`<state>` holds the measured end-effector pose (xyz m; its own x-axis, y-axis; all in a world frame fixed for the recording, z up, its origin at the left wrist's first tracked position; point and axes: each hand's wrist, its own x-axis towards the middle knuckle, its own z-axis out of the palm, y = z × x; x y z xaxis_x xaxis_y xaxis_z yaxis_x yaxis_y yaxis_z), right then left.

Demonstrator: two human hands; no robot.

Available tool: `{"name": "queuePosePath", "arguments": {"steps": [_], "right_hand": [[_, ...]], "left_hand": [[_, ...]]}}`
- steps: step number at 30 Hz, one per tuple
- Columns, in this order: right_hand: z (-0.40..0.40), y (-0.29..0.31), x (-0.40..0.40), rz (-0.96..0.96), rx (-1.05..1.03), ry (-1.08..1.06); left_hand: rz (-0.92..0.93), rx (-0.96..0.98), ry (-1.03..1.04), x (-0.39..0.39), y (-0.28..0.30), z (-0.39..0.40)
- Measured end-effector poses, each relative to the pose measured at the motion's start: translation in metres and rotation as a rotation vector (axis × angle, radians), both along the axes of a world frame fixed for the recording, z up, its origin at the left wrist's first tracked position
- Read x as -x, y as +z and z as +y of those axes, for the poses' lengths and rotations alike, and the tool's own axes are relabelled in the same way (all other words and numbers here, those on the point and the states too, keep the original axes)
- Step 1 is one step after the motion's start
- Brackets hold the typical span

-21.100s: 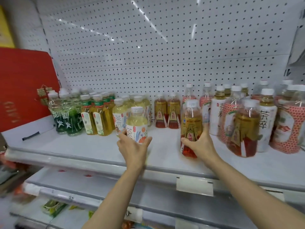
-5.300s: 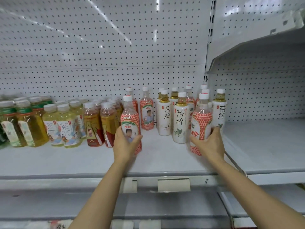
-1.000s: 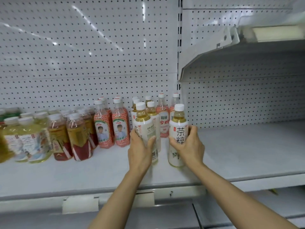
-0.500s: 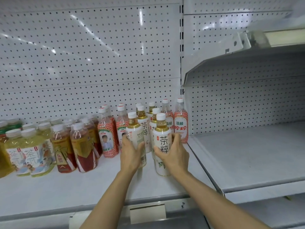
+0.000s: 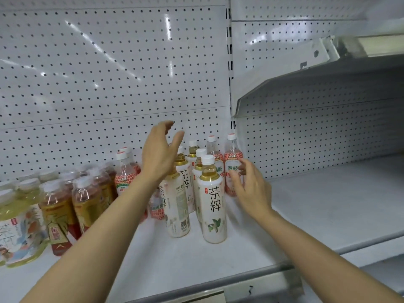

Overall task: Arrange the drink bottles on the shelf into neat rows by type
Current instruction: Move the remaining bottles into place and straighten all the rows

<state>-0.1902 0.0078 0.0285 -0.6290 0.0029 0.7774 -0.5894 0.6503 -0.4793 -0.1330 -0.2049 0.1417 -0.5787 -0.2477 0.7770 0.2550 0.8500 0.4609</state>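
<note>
Both hands free of the bottles, fingers spread. Front white-label tea bottle [image 5: 213, 201]: pale sleeve, black characters, leaf print, white cap, upright on the shelf [image 5: 306, 215] near its front edge. Left hand [image 5: 158, 155] raised above its neighbour [image 5: 177, 206]; right hand [image 5: 249, 189] just right, palm inward.

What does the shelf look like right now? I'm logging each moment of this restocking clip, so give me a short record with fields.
left hand: raised above the bottles, fingers relaxed, holding nothing
right hand: fingers spread, holding nothing, beside the front white-label bottle
white-label tea bottles: upright, two files, front pair standing free
red-patterned bottles: two upright at the back right, more behind the left arm
amber tea bottles: grouped left of centre
pale yellow bottles: far left
shelf: white
</note>
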Motion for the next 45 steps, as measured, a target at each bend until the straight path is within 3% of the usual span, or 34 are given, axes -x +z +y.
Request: {"name": "queuePosePath", "arguments": {"steps": [9, 13, 21, 26, 34, 38, 45], "right_hand": [[0.01, 0.006, 0.076, -0.134, -0.109, -0.103], [0.005, 0.013, 0.096, -0.302, -0.046, 0.004], [-0.01, 0.009, 0.128, -0.489, 0.205, 0.338], [-0.015, 0.003, 0.135, -0.544, 0.27, 0.355], [0.003, 0.0, 0.119, -0.478, 0.368, 0.243], [0.027, 0.015, 0.096, -0.405, 0.391, 0.196], [0.057, 0.039, 0.04, -0.234, 0.424, 0.161]], "left_hand": [[-0.525, 0.402, -0.01, 0.108, 0.056, 0.024], [-0.751, 0.472, -0.052, 0.139, 0.06, 0.029], [-0.918, 0.448, -0.199, 0.176, 0.06, 0.035], [-0.821, 0.625, -0.14, 0.181, 0.049, 0.044], [-0.699, 0.635, -0.217, 0.164, 0.061, 0.052], [-0.597, 0.545, -0.28, 0.138, 0.087, 0.058], [-0.351, 0.217, -0.476, 0.087, 0.124, 0.076]]}}
